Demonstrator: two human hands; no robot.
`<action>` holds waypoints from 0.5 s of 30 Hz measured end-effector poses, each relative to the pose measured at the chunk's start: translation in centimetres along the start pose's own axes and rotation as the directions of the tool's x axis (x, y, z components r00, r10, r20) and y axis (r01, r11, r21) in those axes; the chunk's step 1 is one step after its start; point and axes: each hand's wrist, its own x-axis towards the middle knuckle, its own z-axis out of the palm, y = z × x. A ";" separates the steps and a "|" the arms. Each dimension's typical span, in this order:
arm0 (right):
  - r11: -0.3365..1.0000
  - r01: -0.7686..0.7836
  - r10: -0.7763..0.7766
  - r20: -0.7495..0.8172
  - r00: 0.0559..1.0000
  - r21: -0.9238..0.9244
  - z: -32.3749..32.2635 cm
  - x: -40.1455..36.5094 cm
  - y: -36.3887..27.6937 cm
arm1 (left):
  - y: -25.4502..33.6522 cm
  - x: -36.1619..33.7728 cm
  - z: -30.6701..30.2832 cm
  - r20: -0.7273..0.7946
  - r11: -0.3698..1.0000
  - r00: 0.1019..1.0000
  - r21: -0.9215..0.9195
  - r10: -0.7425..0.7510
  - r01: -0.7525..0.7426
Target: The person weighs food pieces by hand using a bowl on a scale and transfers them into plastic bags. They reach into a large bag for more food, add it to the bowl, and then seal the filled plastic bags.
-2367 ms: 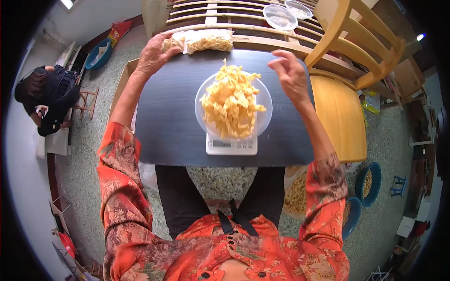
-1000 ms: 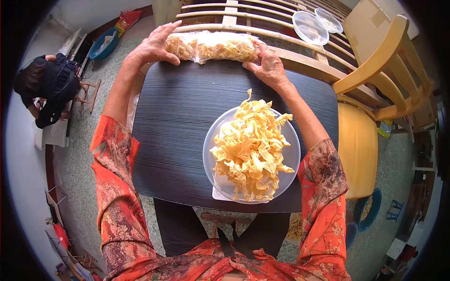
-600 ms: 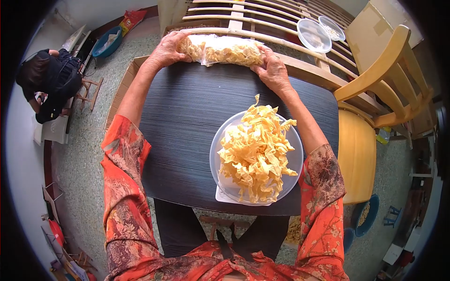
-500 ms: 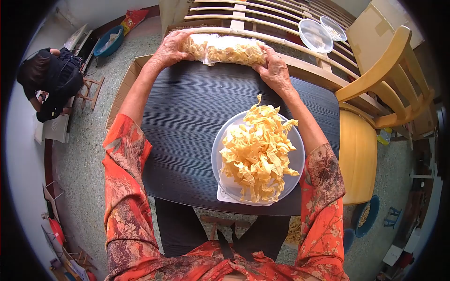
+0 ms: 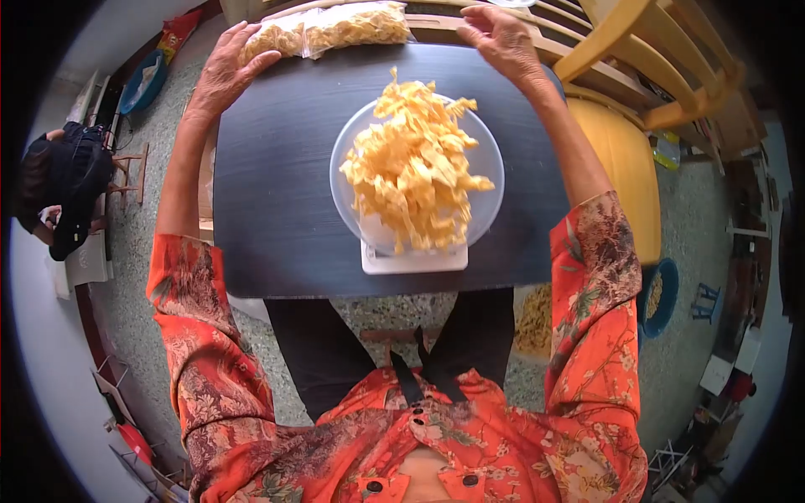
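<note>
Two clear plastic bags of pale yellow dried strips [image 5: 356, 28] lie side by side along the far edge of the dark table. My left hand [image 5: 226, 71] is at their left end, thumb and fingers spread around the corner of the bag. To the right of the bags, my right hand [image 5: 503, 46] hovers near the far table edge, fingers apart and holding nothing. Between my arms, a clear round bowl [image 5: 489, 168] stands on a white kitchen scale [image 5: 413, 261]. Curly yellow dried strips [image 5: 415, 163] are heaped in it, rising above the rim.
The dark table [image 5: 277, 176] is in front of me, with a wooden chair [image 5: 616, 168] on its right. A slatted wooden frame [image 5: 558, 42] runs behind it. At left, a person in dark clothes [image 5: 67, 184] sits near a blue tub [image 5: 142, 81]. Another blue tub [image 5: 662, 298] stands on the floor at right.
My right hand has let go of the bags and moved away to the right. My left hand has loosened at their left end. The view has shifted, so the table appears higher.
</note>
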 end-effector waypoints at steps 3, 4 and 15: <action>0.995 -0.102 0.102 -0.095 0.990 -0.001 -4.7 -2.8 -2.7 | 5.5 -2.5 -4.5 -0.010 0.985 1.000 -0.171 -0.010 0.008; 0.994 -0.066 0.059 -0.092 0.994 -0.081 -6.5 -4.1 -4.1 | 7.3 -4.0 -5.6 0.056 0.934 0.995 -0.342 -0.087 0.101; 0.900 -0.308 0.377 -0.198 0.905 0.307 -11.0 -24.7 -12.8 | 29.7 -24.4 -9.6 0.214 0.768 0.947 -0.639 0.237 -0.048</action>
